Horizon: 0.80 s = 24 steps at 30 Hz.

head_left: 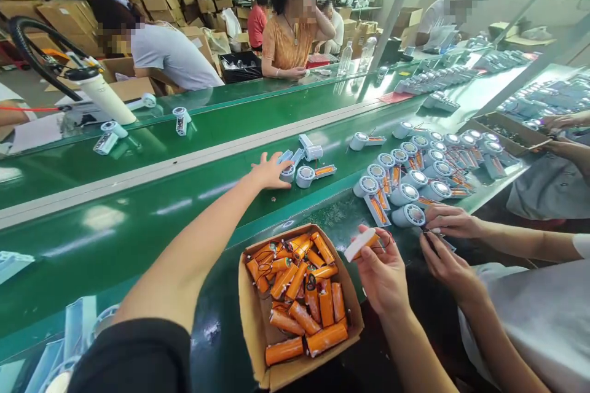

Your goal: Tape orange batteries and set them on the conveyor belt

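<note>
The left hand spreads its fingers wide at a pale-blue housing; whether they touch, I cannot tell. The right hand pinches 1 white-faced orange pack between thumb and fingers. Between the 2 hands, nearer the right, sits a cardboard box of orange packs.
</note>
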Available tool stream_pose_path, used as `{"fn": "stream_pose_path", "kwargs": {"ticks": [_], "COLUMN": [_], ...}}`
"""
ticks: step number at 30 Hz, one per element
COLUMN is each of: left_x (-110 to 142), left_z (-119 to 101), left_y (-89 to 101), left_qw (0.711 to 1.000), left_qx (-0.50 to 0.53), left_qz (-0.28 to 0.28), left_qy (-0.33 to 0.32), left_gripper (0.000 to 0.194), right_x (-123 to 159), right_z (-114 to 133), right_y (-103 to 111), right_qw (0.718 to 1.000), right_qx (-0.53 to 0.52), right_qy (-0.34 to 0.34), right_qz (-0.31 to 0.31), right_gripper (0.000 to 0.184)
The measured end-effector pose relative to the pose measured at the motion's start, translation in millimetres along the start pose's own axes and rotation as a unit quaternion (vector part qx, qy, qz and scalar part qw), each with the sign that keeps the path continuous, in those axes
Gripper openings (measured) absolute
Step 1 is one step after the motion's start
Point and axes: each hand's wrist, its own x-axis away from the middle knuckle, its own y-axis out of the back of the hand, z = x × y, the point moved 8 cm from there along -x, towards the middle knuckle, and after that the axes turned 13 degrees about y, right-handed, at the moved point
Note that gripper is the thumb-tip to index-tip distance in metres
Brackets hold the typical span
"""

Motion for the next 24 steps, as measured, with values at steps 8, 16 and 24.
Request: {"fn": "stream_pose_path", "kwargs": {"ticks": [8, 16, 24], "left_x": [83.6, 236.7, -16.1], "left_z": [73.3, 125.0, -25.2], "left_y": [-22.0, -49.4, 30.1], "left_qw": [0.998, 0.993, 0.984], "left_qx": [0.054, 0.082, 0.174], "left_qz": [0.015, 0.089, -0.015], "left_qy": [-0.005, 0.003, 0.04], "left_gripper": [0.07, 0.056, 0.053], "right_x": [-6.6, -1.6, 5.5], "right_z": [3.6, -5.5, 7.7], "right_y": [35.0, -1.4, 7.2], "right_qw": [0.998, 0.997, 0.997], "right_qx": [0.021, -0.031, -0.024], "right_qy": [-0.043, -0.073, -0.065], "right_qz": [-0.032, 0.025, -0.03], "right_gripper": [0.041, 0.043, 0.045]}}
